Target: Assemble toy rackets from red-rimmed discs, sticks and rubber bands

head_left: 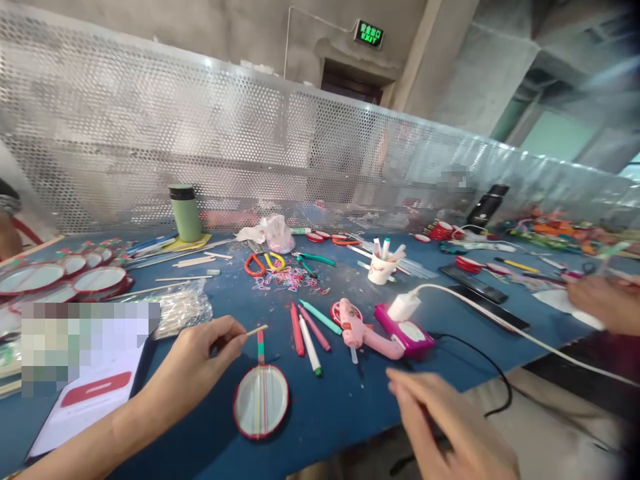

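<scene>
My left hand (210,357) pinches a short thin wooden stick (257,330) between thumb and fingertips. The stick's tip is just above the red and green neck of a small round disc (261,403). That disc has a red rim, a pale face and thin coloured strings across it, and lies on the blue table (320,407). My right hand (445,417) hovers at the table's front edge with fingers stretched out and nothing visible in them. Before it lies a pink glue gun (367,337), nozzle over the table. Several markers (315,327) lie between the hands.
A phone (100,380) lies at the left, beside stacked red-rimmed discs (100,280). Small coloured clips (287,280), pliers (315,259) and a cup of pens (383,268) are farther back. A white cable (500,310) crosses the right, near another person's hand (605,303).
</scene>
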Motion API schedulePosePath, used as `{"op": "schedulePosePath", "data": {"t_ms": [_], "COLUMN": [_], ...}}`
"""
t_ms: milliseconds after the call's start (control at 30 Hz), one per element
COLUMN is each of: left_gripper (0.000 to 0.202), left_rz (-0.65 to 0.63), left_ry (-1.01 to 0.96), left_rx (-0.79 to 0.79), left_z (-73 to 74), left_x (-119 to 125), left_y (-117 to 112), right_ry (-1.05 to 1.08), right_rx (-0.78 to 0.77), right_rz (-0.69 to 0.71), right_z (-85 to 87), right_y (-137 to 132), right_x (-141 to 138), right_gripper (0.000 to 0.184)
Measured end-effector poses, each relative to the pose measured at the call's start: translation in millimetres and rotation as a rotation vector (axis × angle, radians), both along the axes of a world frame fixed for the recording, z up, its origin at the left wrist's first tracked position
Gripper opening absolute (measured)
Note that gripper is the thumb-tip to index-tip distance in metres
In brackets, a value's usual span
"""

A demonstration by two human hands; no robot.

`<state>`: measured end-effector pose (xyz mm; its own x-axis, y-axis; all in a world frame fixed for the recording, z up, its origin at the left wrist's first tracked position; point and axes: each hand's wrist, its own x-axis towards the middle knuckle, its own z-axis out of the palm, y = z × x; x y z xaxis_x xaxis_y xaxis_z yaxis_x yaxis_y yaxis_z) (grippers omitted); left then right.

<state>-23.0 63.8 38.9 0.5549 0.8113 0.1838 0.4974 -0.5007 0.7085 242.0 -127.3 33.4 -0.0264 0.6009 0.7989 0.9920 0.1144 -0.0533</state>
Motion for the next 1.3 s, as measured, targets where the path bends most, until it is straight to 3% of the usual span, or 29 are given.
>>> {"op": "schedulePosePath", "data": {"t_ms": [33,100,200,433,733,933,1133,1300], "left_gripper": [0.032,0.030,0.029,0.023,0.019,0.024,0.035,0.027], "left_rz": [0.008,0.030,0.052,0.100,0.063,0.057,0.032,0.018], "left_ry": [0.012,0.028,0.069,0.168,0.206,0.328,0.509,0.587], "left_rx": [0.006,0.023,0.096,0.241,0.296,0.412,0.577,0.637], "left_z": [-1.1,-2.6,-2.8,-0.5,-10.0,-10.9,-6.5,-3.9], "left_x": [0.0,0.2,2.4,14.0,20.0,20.9,22.9,24.7], "left_y": [2.9,7.7,13.4,31.9,40.7,38.5,29.0,25.2], "right_ry": [-0.074,-0.194,-0.342,-0.425,-0.443,-0.160,0.379,0.697], "right_rx": [0.054,0.017,-0.089,-0.179,-0.095,0.068,-0.191,-0.429], "right_rz": [-0.026,-0.144,-0.148,-0.156,-0.167,-0.017,0.140,0.259], "right_z": [4.2,7.3,2.5,-11.4,-9.4,11.3,37.4,39.5], "right_y": [4.8,17.9,38.7,63.7,65.5,55.2,63.3,89.8], "right_x": [14.1,35.8,50.4,52.8,56.6,39.2,3.5,-16.6], "right_gripper": [0.016,0.013,0.022,0.018,0.022,0.019,0.028,0.044]}}
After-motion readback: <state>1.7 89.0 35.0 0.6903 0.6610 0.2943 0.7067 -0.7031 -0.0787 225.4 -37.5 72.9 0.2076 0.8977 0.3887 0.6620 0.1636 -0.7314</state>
